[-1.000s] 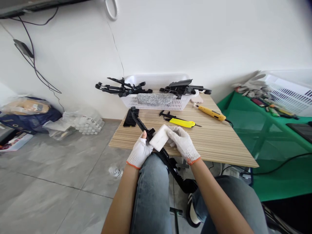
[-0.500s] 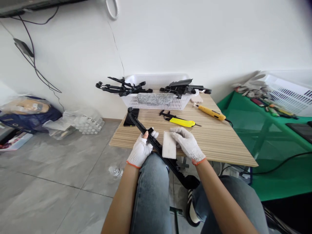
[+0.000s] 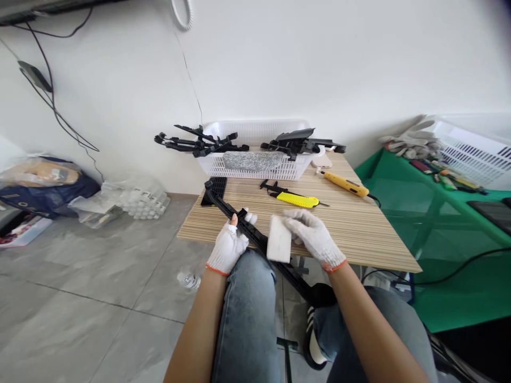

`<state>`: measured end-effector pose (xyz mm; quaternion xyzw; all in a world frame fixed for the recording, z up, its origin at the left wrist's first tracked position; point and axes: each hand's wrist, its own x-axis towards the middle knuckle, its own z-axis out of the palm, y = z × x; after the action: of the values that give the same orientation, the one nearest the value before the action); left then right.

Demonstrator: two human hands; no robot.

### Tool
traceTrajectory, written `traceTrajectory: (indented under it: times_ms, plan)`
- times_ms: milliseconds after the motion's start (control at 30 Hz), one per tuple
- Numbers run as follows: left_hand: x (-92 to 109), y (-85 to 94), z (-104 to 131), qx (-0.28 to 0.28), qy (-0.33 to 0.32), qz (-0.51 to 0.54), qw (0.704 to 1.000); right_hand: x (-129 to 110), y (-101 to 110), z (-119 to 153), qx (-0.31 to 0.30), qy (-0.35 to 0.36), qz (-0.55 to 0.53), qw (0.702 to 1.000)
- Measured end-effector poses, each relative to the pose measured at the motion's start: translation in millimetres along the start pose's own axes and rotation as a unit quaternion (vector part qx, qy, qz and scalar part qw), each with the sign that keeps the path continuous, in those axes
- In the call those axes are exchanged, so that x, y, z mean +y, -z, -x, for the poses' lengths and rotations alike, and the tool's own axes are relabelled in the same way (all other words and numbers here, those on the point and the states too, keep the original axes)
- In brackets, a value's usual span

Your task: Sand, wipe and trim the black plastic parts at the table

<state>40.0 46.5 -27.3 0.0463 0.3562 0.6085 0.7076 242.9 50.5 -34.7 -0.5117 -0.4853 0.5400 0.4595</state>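
Note:
In my left hand (image 3: 230,243), gloved in white with bare thumb tip, is a long black plastic trim strip (image 3: 255,238). Its far end lies over a dark phone, and its wider lower end hangs between my knees. My right hand (image 3: 313,234), also gloved, grips a flat white sponge block (image 3: 279,239) by its right edge. The block overlaps the strip in view; whether the two touch I cannot tell. Beyond my hands on the table lie a yellow utility knife (image 3: 297,200) and a dark caliper (image 3: 273,187).
A white plastic basket (image 3: 255,173) with several black plastic parts stands at the table's back. The yellow corded power tool (image 3: 345,184) lies on the right. A green-covered table (image 3: 383,181) adjoins on the right, bearing gloves (image 3: 415,142) and another basket. The phone (image 3: 214,191) lies at the table's left.
My right hand and the white sponge block have moved slightly right. The black strip has turned a little, its upper end shifting left and down, its lower end right.

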Motion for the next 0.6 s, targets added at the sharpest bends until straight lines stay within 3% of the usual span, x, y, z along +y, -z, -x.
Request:
traceTrajectory:
  times_ms: [67, 200, 367, 600]
  plan:
    - [0, 1.2, -1, -0.005, 0.003, -0.002, 1.0, 1, 1, 0, -0.044, 0.001, 0.013, 0.999]
    - [2, 3.4, -1, -0.01, -0.005, 0.023, 1.0, 5, 6, 0, 0.017, 0.024, -0.013, 0.999]
    - [5, 2.9, 4, 0.011, -0.048, 0.083, 0.995, 8, 18, 2, 0.001, 0.025, 0.005, 1.0]
    - [4, 4.0, 2, 0.04, -0.067, 0.118, 0.99, 17, 63, 10, 0.192, 0.025, -0.011, 0.981]
